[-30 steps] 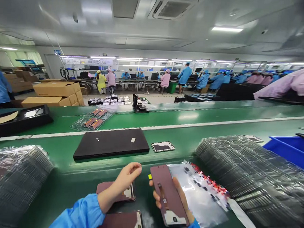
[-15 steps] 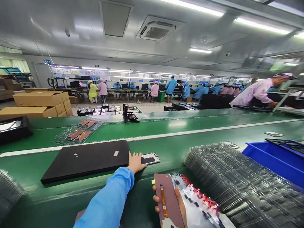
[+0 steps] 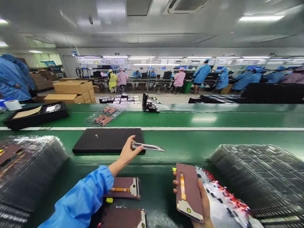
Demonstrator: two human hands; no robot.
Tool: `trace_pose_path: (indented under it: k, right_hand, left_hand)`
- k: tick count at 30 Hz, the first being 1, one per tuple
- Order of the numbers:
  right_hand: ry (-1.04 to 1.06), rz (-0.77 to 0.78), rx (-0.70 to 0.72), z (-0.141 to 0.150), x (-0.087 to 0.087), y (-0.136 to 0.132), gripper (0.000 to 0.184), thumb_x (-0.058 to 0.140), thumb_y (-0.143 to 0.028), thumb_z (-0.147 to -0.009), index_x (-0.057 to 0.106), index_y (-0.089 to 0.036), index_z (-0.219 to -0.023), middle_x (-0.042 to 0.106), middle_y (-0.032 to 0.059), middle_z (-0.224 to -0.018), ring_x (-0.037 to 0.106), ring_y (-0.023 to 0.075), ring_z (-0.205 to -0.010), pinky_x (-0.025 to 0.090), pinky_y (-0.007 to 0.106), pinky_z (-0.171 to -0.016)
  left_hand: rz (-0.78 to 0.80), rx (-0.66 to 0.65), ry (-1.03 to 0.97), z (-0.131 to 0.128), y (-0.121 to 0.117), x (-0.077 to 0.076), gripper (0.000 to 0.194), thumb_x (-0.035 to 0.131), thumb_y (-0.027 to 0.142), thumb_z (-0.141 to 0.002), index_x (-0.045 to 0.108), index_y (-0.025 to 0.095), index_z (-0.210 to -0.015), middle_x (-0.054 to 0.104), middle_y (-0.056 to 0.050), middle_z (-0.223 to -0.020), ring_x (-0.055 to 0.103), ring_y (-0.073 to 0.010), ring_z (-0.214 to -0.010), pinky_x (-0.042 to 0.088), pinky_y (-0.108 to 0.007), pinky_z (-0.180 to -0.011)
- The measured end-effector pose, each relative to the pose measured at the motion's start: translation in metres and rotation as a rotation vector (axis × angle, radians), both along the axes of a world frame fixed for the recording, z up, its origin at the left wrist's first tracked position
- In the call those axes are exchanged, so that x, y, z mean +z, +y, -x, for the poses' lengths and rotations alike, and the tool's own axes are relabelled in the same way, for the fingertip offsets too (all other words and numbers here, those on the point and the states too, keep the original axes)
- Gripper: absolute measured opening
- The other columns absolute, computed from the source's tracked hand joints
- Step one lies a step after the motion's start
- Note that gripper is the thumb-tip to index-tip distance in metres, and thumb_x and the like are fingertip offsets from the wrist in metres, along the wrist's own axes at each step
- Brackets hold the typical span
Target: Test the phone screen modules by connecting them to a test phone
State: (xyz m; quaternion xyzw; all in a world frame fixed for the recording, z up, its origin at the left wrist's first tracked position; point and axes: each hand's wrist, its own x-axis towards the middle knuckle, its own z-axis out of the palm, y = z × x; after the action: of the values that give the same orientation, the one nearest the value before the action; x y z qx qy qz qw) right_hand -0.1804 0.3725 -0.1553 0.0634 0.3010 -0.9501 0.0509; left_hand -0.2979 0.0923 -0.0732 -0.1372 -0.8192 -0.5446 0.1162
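Pinched between the thumb and fingers of my left hand (image 3: 127,152) is a thin phone frame (image 3: 152,147), tilted almost edge-on above the green belt. Behind that hand lies a flat black foam block (image 3: 102,140). My right hand (image 3: 205,203) grips the sides of a phone screen panel (image 3: 191,186), its brownish back facing me, with an orange flex cable and a yellow tab. Below my left forearm, more brownish screen panels (image 3: 125,182) rest on the belt, partly covered by the sleeve; others lie nearer (image 3: 121,215). Right of my right hand is a plastic sheet with red and black pieces (image 3: 224,197).
Stacks of clear plastic trays stand at left (image 3: 42,166) and right (image 3: 267,176); the left one holds screen panels. Across the belt sit a clear tray with panels (image 3: 105,115) and a black box (image 3: 37,114). Co-workers (image 3: 11,74) are at far left and at benches behind.
My left hand has lifted the phone frame off the belt beside the foam block and tilted it. The view has swung left, showing the screen panels under my arm. My right hand still holds its panel.
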Motion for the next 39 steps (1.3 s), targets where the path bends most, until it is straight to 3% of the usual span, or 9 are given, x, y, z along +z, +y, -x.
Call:
trace_pose_path:
  k: [3, 7, 12, 14, 17, 23, 28, 34, 39]
  right_hand:
    - [-0.062, -0.078, -0.086, -0.011, 0.003, -0.008, 0.053, 0.057, -0.069, -0.082, 0.069, -0.030, -0.116, 0.071, 0.0044, -0.120, 0.070, 0.0209, -0.092, 0.063, 0.039, -0.075]
    - [-0.100, -0.161, -0.107, -0.021, 0.008, -0.017, 0.061, 0.059, -0.077, -0.075, 0.069, -0.033, -0.117, 0.066, 0.0046, -0.131, 0.068, 0.0248, -0.105, 0.060, 0.047, -0.089]
    - [0.104, -0.432, -0.108, -0.040, 0.024, -0.032, 0.066, 0.077, -0.066, -0.067, 0.067, -0.032, -0.123, 0.060, 0.0107, -0.139, 0.065, 0.0316, -0.113, 0.056, 0.049, -0.095]
    - [0.256, -0.590, -0.100, -0.052, 0.035, -0.041, 0.068, 0.083, -0.059, -0.065, 0.066, -0.031, -0.125, 0.061, 0.0125, -0.137, 0.066, 0.0313, -0.111, 0.058, 0.045, -0.094]
    - [0.514, -0.836, -0.099, -0.070, 0.050, -0.054, 0.069, 0.078, -0.055, -0.073, 0.060, -0.031, -0.135, 0.059, 0.0133, -0.140, 0.063, 0.0309, -0.119, 0.055, 0.045, -0.099]
    - [0.875, -1.266, -0.103, -0.091, 0.069, -0.073, 0.064, 0.069, -0.053, -0.084, 0.052, -0.034, -0.142, 0.050, 0.0114, -0.148, 0.054, 0.0297, -0.131, 0.049, 0.043, -0.106]
    - [0.977, -1.363, -0.049, -0.092, 0.073, -0.078, 0.064, 0.066, -0.052, -0.087, 0.047, -0.036, -0.145, 0.051, 0.0088, -0.147, 0.053, 0.0230, -0.132, 0.048, 0.032, -0.107]
    - [0.998, -1.415, -0.006, -0.094, 0.067, -0.086, 0.067, 0.068, -0.052, -0.086, 0.046, -0.035, -0.146, 0.051, 0.0101, -0.147, 0.055, 0.0241, -0.130, 0.050, 0.033, -0.105]
    - [0.981, -1.551, -0.011, -0.102, 0.061, -0.094, 0.066, 0.067, -0.048, -0.087, 0.045, -0.031, -0.147, 0.051, 0.0117, -0.146, 0.055, 0.0260, -0.130, 0.052, 0.037, -0.104]
  left_hand:
    - [-0.238, -0.017, -0.120, -0.055, -0.033, -0.001, 0.081, 0.056, 0.066, -0.081, 0.031, 0.016, -0.139, 0.055, -0.014, -0.116, 0.064, -0.0231, -0.093, 0.055, -0.041, -0.084]
    - [-0.675, -0.157, -0.367, -0.131, -0.058, -0.003, 0.082, 0.084, 0.056, -0.064, 0.044, 0.022, -0.128, 0.060, -0.012, -0.116, 0.063, -0.0312, -0.111, 0.053, -0.042, -0.094]
    - [-0.738, -0.250, -0.426, -0.184, -0.068, -0.015, 0.095, 0.089, 0.052, -0.059, 0.045, 0.027, -0.139, 0.052, -0.014, -0.140, 0.051, -0.0371, -0.128, 0.048, -0.042, -0.102]
    - [-0.717, -0.290, -0.429, -0.191, -0.068, -0.020, 0.100, 0.088, 0.053, -0.060, 0.041, 0.028, -0.145, 0.049, -0.014, -0.144, 0.050, -0.0371, -0.130, 0.044, -0.042, -0.106]
    - [-0.696, -0.353, -0.468, -0.194, -0.063, -0.023, 0.103, 0.088, 0.053, -0.061, 0.037, 0.029, -0.148, 0.047, -0.013, -0.147, 0.050, -0.0368, -0.130, 0.043, -0.042, -0.109]
    - [-0.693, -0.469, -0.523, -0.195, -0.056, -0.020, 0.104, 0.089, 0.050, -0.062, 0.036, 0.031, -0.150, 0.048, -0.013, -0.148, 0.052, -0.0360, -0.129, 0.043, -0.041, -0.108]
    - [-0.656, -0.522, -0.522, -0.197, -0.053, -0.015, 0.100, 0.089, 0.047, -0.062, 0.040, 0.034, -0.148, 0.048, -0.010, -0.148, 0.051, -0.0345, -0.131, 0.040, -0.043, -0.111]
    - [-0.614, -0.552, -0.498, -0.201, -0.043, -0.016, 0.100, 0.089, 0.047, -0.061, 0.040, 0.035, -0.148, 0.046, -0.009, -0.150, 0.047, -0.0325, -0.135, 0.038, -0.040, -0.114]
    - [-0.595, -0.560, -0.534, -0.204, -0.037, -0.025, 0.104, 0.090, 0.042, -0.063, 0.034, 0.031, -0.151, 0.054, -0.014, -0.142, 0.059, -0.0297, -0.121, 0.043, -0.041, -0.108]
